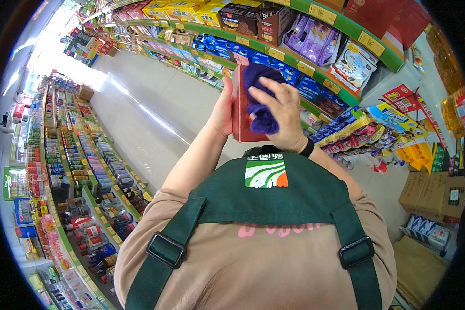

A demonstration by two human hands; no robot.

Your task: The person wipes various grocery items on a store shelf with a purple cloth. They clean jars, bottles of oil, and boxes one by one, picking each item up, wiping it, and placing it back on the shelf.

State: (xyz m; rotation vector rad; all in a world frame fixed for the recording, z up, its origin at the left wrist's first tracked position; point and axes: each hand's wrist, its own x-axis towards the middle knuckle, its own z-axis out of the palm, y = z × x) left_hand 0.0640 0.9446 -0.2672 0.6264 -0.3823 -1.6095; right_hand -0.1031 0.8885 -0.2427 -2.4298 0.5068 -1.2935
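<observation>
A flat dark red box [240, 112] is held up in front of my chest. My left hand [224, 108] grips its left edge, thumb upward and the other fingers hidden behind or beneath it. On the box's face lies a bunched purple cloth [261, 83], pressed there by my right hand [281, 104]. Two fingers of that hand rest spread over the cloth's upper part, and a lower fold of it shows beneath the palm. A black band circles my right wrist.
Beyond my hands runs a shelf [290, 58] of packaged snacks. Hanging snack packets [356, 131] are close to my right elbow, with cardboard cartons [426, 193] farther right. Another shelf [85, 162] holds bottles and cans along the left. A tiled aisle [151, 89] lies between the shelves.
</observation>
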